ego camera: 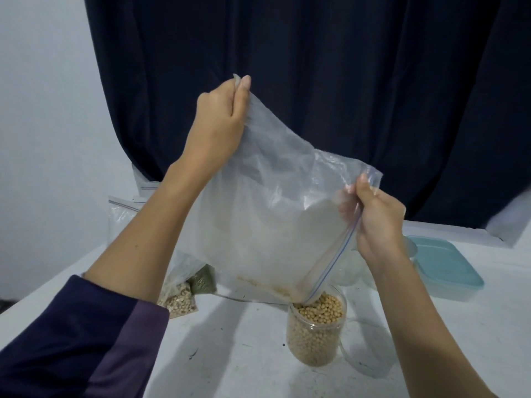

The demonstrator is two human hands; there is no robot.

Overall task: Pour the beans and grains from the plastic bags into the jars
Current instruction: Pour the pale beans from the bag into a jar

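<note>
White table [258, 354]: both hands tip plastic bag [258, 219] into jar [316, 331].

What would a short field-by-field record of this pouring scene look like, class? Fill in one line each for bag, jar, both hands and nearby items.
bag: clear zip bag, almost empty, tipped with one corner of its mouth over the jar
jar: clear plastic jar, open, nearly full of pale round beans
left hand: left hand pinches the bag's raised bottom corner
right hand: right hand grips the bag's zip edge
nearby: filled bags on the left; teal-lidded container on the right
</note>
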